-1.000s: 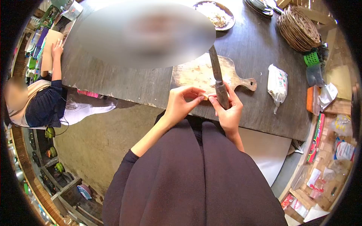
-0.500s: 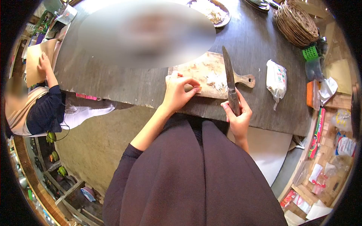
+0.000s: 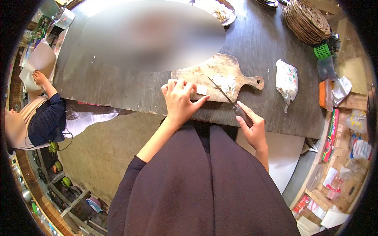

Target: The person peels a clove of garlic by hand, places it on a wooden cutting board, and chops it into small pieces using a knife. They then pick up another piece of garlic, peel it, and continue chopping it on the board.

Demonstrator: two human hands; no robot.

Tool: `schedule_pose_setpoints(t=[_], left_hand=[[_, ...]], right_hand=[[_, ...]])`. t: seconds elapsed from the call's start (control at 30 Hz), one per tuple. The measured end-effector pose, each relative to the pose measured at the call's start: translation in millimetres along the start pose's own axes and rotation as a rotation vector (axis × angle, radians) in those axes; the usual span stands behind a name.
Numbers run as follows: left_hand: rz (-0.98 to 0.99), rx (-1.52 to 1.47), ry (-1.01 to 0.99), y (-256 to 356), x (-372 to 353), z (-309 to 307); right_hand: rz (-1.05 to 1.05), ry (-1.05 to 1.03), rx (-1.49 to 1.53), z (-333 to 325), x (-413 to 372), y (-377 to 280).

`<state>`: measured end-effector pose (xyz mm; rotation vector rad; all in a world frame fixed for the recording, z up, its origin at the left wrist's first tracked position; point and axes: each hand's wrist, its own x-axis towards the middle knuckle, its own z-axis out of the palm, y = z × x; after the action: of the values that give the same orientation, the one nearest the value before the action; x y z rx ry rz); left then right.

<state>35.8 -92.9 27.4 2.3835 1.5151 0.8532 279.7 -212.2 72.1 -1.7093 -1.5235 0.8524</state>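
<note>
A wooden cutting board (image 3: 220, 63) with a handle lies near the table's front edge. Over its left front part my left hand (image 3: 179, 100) curls its fingers down on a small block with a pale face (image 3: 201, 89), mostly hidden under the hand; its kind I cannot make out. My right hand (image 3: 254, 128) grips the dark handle of a knife (image 3: 221, 90), whose blade slants over the board, pointing up and left. White shredded bits (image 3: 227, 83) lie on the board beside the blade.
A plastic-wrapped white packet (image 3: 286, 80) sits right of the board. Beyond are a plate of white shreds (image 3: 212, 10) and stacked woven plates (image 3: 307, 21). On the left, a person's hand (image 3: 39, 78) touches brown paper. A grey blur covers part of the table.
The knife has swung from nearly upright to a slant over the board. My left hand has opened from a pinch and now covers the block. The other person's paper has shifted.
</note>
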Motion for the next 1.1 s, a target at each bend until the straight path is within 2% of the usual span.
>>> schedule_pose_setpoints(t=[0.27, 0.37, 0.47, 0.53, 0.63, 1.1], left_hand=[[0.037, -0.015, -0.03, 4.2, -0.9, 6.0], [0.009, -0.086, 0.025, 3.9, -2.4, 4.6], [0.043, -0.102, 0.075, -2.5, -6.7, 8.1], [0.13, -0.089, 0.078, -6.9, -10.0, 14.9], [0.215, -0.08, 0.111, -5.4, -11.3, 20.1], [0.146, -0.097, 0.099, -2.7, -11.9, 20.5]], right_hand=[[0.008, -0.016, -0.021, 2.0, -4.2, 0.0], [-0.083, 0.054, -0.06, 13.7, -11.0, 3.4], [-0.057, 0.0, -0.09, 19.4, -19.7, -0.3], [-0.103, 0.045, -0.072, 29.3, -23.2, 1.5], [-0.028, 0.014, -0.138, 36.5, -29.8, 3.0], [0.01, 0.018, -0.324, 53.8, -41.7, -9.6]])
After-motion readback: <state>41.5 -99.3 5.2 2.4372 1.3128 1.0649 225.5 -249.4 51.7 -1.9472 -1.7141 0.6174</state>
